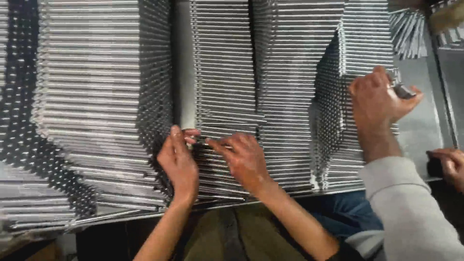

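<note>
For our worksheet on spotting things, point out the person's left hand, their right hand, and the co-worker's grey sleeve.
left hand (180,162): head view, back of the hand.
right hand (244,159): head view, knuckles.
co-worker's grey sleeve (408,212): head view, forearm cloth.

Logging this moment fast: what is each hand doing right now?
Left hand: fingers pinched on a thin metal strip in the stacks.
Right hand: pinching the same strip.

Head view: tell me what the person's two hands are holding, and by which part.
Left hand and right hand pinch a thin metal strip between their fingertips, one at each end, against the stacked metal sheets.
</note>
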